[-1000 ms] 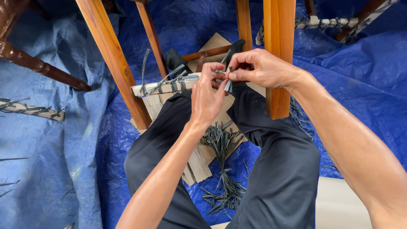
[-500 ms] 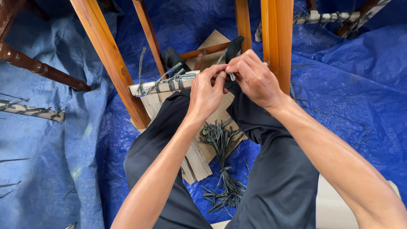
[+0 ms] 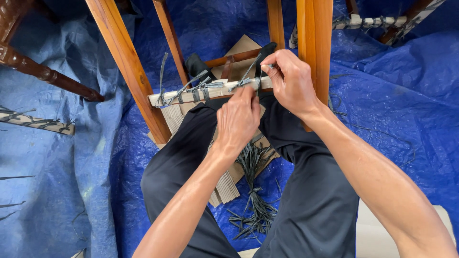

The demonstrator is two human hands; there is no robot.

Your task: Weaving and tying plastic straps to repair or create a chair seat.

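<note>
Two bare hands were at work on the pale wooden cross-rail of an upturned orange-brown wooden chair frame, held over the person's black-trousered legs. The left hand pressed its fingertips against the rail at twelve o'clock of the lap, apparently pinning a thin grey cane strip; whether it actually gripped the strip could not be told. The right hand, just beside it at one o'clock, pinched the strip's free end, fingers closed. Earlier wraps lay on the rail toward ten o'clock. A bundle of dark cane offcuts lay on corrugated cardboard over blue tarpaulin. Judged step: binding the rail. The next move would call for steady tension
</note>
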